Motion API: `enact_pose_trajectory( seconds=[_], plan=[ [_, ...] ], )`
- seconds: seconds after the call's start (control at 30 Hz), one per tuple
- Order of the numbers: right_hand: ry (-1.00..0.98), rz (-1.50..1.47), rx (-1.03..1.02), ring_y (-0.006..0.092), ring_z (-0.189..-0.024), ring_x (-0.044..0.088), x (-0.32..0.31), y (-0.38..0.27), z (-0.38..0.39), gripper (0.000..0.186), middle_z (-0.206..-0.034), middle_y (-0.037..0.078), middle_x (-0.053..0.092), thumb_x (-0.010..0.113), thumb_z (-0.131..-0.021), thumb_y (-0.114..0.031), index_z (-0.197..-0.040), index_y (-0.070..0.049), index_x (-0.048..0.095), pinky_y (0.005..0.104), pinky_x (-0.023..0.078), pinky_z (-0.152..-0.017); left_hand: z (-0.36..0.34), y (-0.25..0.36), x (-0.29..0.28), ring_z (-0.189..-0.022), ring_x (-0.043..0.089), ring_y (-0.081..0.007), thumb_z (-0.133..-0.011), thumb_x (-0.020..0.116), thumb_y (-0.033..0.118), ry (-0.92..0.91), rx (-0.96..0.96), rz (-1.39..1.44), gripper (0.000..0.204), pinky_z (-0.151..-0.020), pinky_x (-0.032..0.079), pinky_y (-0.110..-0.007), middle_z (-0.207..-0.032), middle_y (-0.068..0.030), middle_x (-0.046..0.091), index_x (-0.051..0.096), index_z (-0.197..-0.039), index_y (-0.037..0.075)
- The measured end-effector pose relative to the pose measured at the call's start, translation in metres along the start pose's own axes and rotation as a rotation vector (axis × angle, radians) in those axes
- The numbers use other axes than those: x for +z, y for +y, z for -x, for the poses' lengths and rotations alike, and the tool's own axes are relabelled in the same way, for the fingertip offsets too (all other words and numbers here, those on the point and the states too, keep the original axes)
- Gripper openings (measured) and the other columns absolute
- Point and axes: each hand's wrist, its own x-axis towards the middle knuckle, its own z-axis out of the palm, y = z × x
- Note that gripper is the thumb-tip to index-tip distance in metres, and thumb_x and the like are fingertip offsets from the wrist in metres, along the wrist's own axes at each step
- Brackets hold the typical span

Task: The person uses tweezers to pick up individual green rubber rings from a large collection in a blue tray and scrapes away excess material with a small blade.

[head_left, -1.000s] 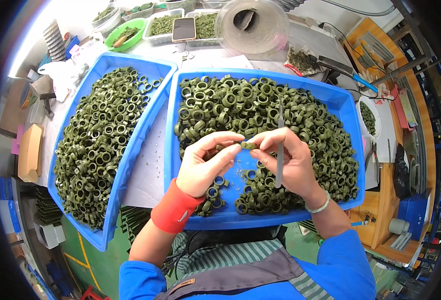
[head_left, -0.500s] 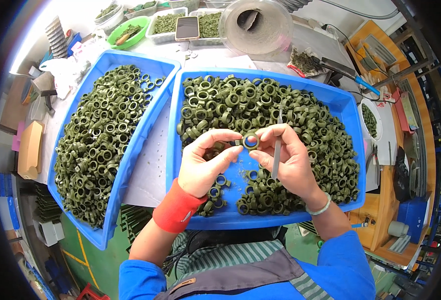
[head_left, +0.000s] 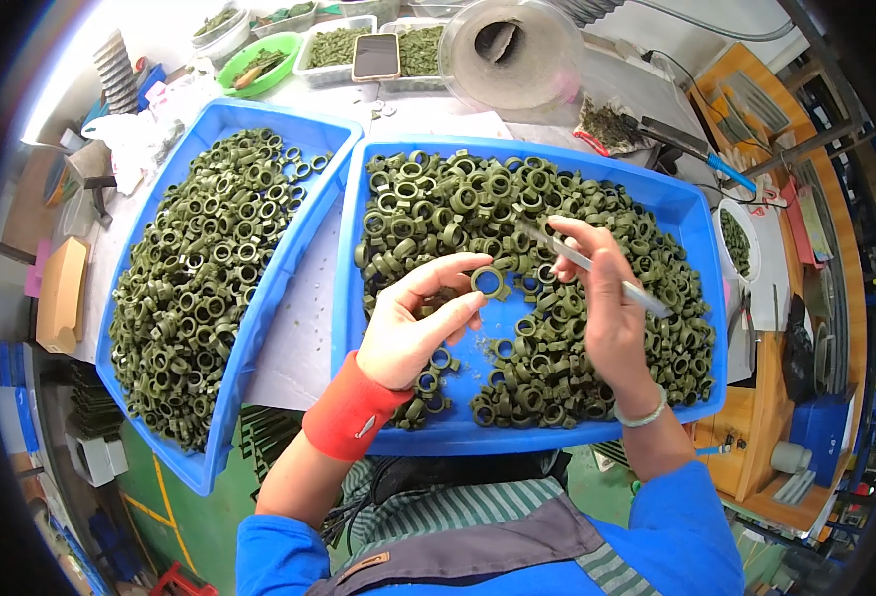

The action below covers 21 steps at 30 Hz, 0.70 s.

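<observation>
My left hand point(head_left: 408, 323), with a red wristband, pinches one olive-green plastic ring point(head_left: 500, 274) with a small tab between thumb and fingertips. It hovers over the larger blue tray point(head_left: 347, 348), which is heaped with similar green rings point(head_left: 532, 382). To the right, my right hand point(head_left: 612, 323) is raised over the same tray, apart from the held ring. A thin metal blade-like tool point(head_left: 647, 300) lies slanted through its fingers, one end pointing up and left. A pale bracelet circles that wrist.
Left of the big tray, a second blue tray point(head_left: 249, 333) is full of green rings. Behind stand a green bowl point(head_left: 284, 68), clear tubs of green pieces point(head_left: 339, 48), a phone point(head_left: 376, 58) and a large translucent cylinder point(head_left: 547, 79). A blue-handled tool point(head_left: 731, 171) lies at right.
My right hand has drawn away from the ring to the right, and its tool has swung from near upright to slanted. My left hand still pinches the ring, almost in place.
</observation>
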Motion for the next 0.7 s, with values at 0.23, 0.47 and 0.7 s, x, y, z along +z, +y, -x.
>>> enact_pose_trajectory(
  seconds=[0.23, 0.47, 0.7],
  plan=[
    [-0.073, -0.289, 0.078, 0.0126, -0.088, 0.061, -0.004, -0.004, 0.006, 0.026, -0.096, 0.008, 0.063, 0.049, -0.105, -0.020, -0.104, 0.002, 0.061, 0.0272, 0.050, -0.079, -0.001, -0.004, -0.001, -0.072, 0.057, -0.0034, -0.092, 0.065, 0.005, 0.035, 0.043, 0.033, 0.042, -0.059, 0.043, -0.018, -0.094, -0.0014, 0.063, 0.057, -0.133, 0.007],
    [-0.114, -0.074, -0.076, 0.0142, -0.085, 0.063, 0.001, -0.002, 0.005, 0.018, -0.093, 0.009, 0.064, 0.053, -0.102, -0.015, -0.101, 0.001, 0.063, 0.0277, 0.051, -0.075, 0.000, -0.002, 0.001, -0.068, 0.055, -0.0025, -0.092, 0.065, 0.004, 0.014, 0.065, -0.021, 0.042, -0.059, 0.042, -0.017, -0.094, -0.0019, 0.063, 0.055, -0.133, 0.007],
    [-0.095, 0.144, -0.272, 0.0249, -0.073, 0.067, 0.010, -0.006, 0.009, 0.011, -0.088, 0.013, 0.069, 0.070, -0.087, -0.005, -0.097, 0.000, 0.069, 0.0324, 0.052, -0.066, 0.001, -0.001, 0.003, -0.067, 0.055, -0.0018, -0.091, 0.064, 0.003, 0.097, 0.118, -0.061, 0.043, -0.060, 0.042, -0.016, -0.089, -0.0001, 0.064, 0.056, -0.133, 0.008]
  ],
)
